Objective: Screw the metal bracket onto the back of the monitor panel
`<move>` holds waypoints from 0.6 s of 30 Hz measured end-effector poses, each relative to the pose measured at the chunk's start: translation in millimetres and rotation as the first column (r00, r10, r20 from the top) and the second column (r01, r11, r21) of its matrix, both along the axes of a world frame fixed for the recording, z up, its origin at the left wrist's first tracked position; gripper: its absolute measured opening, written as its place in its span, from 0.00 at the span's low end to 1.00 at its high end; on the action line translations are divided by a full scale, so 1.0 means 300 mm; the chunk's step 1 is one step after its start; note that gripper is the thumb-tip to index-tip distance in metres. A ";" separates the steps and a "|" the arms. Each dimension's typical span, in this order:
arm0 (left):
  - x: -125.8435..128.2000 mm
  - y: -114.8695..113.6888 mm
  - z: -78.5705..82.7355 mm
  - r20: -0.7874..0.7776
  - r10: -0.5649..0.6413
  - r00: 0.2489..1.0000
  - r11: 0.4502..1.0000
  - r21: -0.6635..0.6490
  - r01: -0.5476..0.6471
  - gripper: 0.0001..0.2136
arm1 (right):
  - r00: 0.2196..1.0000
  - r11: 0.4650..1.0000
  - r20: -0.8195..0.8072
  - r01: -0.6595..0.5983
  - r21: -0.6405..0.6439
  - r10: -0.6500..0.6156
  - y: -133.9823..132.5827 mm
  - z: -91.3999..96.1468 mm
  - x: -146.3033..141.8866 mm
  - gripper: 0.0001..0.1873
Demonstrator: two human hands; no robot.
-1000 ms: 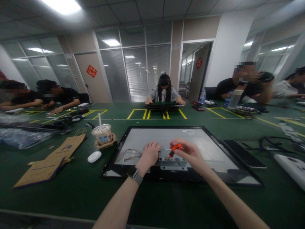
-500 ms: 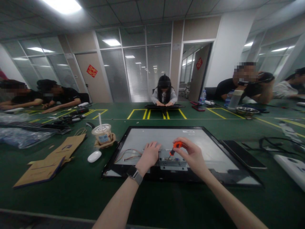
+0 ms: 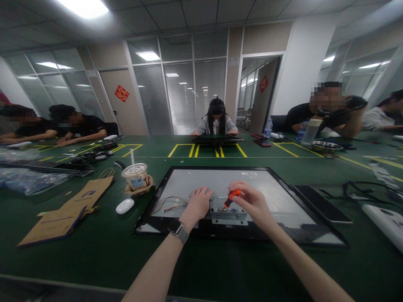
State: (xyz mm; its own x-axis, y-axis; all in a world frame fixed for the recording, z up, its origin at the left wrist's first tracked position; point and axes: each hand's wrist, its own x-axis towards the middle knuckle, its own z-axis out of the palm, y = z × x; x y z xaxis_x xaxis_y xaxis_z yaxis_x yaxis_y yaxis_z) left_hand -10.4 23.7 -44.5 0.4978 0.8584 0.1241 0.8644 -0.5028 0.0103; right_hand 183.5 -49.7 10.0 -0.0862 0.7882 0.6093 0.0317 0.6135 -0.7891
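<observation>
Screwdriver (image 3: 232, 199) tilts over bracket (image 3: 229, 218)

The bracket lies on the panel (image 3: 217, 178), between the left hand (image 3: 198, 204), flat with fingers extended at its edge, and the right hand (image 3: 254, 203), which pinches the screwdriver's handle above it. Beyond, across the table (image 3: 94, 262), sits a co-worker (image 3: 218, 121).

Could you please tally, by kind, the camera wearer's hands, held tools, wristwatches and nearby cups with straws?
Left hand and right hand: 2
Screwdriver: 1
Wristwatch: 1
Cup with straw: 1
Total: 5
</observation>
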 end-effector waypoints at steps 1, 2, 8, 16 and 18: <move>0.000 0.000 0.000 0.002 0.002 1.000 1.000 -0.004 -0.002 0.23 | 1.000 1.000 -0.014 -0.004 -0.013 0.004 0.001 0.004 0.002 0.09; 0.001 0.000 0.001 0.005 0.004 1.000 1.000 -0.009 -0.004 0.23 | 1.000 1.000 -0.028 -0.011 -0.025 0.010 0.002 0.005 0.004 0.08; 0.003 -0.004 0.009 0.009 0.014 1.000 1.000 -0.022 -0.014 0.23 | 0.998 0.997 -0.045 -0.043 -0.066 0.040 0.009 -0.007 0.014 0.13; 0.005 -0.008 0.018 0.008 0.009 1.000 0.999 -0.041 -0.009 0.21 | 0.998 0.996 -0.049 -0.041 -0.083 0.037 0.004 -0.008 0.004 0.13; 0.005 -0.008 0.019 0.007 0.011 1.000 0.999 -0.044 -0.010 0.21 | 0.999 0.998 -0.043 -0.027 -0.058 0.024 0.005 -0.005 0.003 0.11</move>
